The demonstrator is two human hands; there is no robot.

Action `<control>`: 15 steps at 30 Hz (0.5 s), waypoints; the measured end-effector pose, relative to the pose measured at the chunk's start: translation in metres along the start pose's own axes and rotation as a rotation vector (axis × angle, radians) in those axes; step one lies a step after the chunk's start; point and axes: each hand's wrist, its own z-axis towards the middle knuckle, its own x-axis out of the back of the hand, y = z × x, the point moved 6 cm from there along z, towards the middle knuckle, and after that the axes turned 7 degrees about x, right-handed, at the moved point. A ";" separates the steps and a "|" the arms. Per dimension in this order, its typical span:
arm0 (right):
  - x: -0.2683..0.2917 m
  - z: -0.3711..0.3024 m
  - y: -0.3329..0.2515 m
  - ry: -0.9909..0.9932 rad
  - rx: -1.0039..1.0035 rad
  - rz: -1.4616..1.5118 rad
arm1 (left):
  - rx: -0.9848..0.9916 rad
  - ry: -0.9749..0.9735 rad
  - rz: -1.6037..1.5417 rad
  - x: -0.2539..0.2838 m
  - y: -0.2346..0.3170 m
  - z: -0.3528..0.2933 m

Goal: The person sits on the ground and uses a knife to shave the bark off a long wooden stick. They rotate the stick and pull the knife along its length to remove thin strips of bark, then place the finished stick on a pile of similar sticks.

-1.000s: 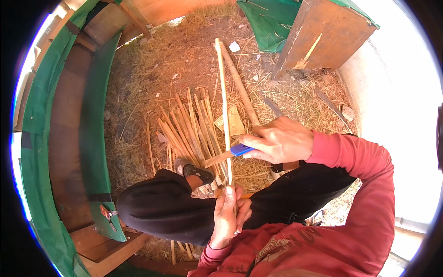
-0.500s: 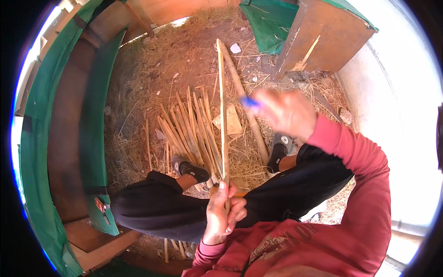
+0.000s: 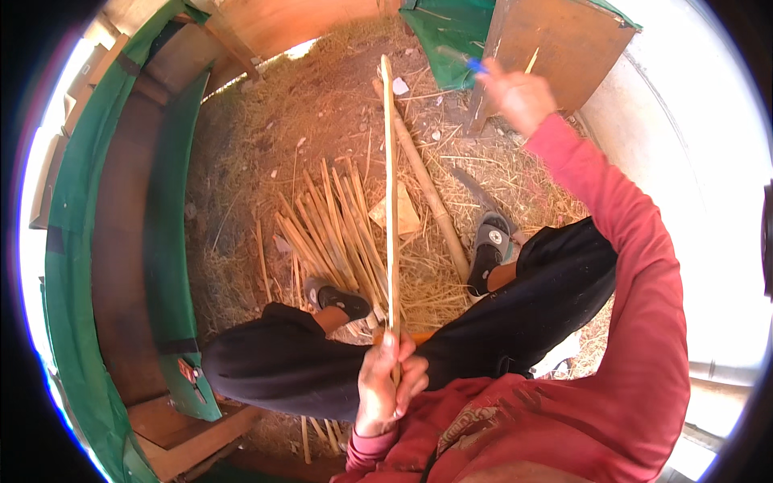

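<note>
Noted one long pale stick (image 3: 391,249), wood-like, narrow, faintly wavy, tapering to a blunt tip at 12 o'clock. Toward 10 o'clock, close to centre, saw a fan of split sticks (image 3: 330,229), tan and straight-edged. Toward 1 o'clock, recorded a rounder jointed pole (image 3: 424,183), lying on soil (image 3: 338,105) and loose straw (image 3: 431,294). Between fan and pole, noted a flat beige piece (image 3: 409,216), angular. At 9 o'clock, observed a smooth green panel (image 3: 169,258) beside brown board (image 3: 121,282).

Could not trace the lowest stretch of the stick within left hand (image 3: 385,386). Could not make out the far end of a blue-handled tool (image 3: 477,66) near 1 o'clock (smeared by blur, set against green sheet (image 3: 439,36)). Lost part of the fan behind a dark-shod foot (image 3: 342,302). At 2 o'clock, found a pale wall (image 3: 668,161) washed out by glare.

Logged left hand at 6 o'clock: closed around the stick near its lower end, thumb uppermost. Logged right hand (image 3: 519,95) between 1 and 2 o'clock: well apart from the stick, folded around the blue handle. Could not separate its fingers through the blur.
</note>
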 end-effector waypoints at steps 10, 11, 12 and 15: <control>0.016 -0.056 -0.139 -0.271 0.453 0.618 | -0.221 0.055 0.086 -0.007 0.019 0.034; 0.010 -0.061 -0.146 -0.317 0.437 0.638 | -0.213 0.063 0.093 -0.008 0.016 0.034; 0.018 -0.063 -0.155 -0.246 0.521 0.569 | -0.198 0.044 0.083 -0.007 0.014 0.035; 0.011 -0.070 -0.156 -0.229 0.529 0.476 | -0.124 -0.027 0.023 -0.011 0.012 0.034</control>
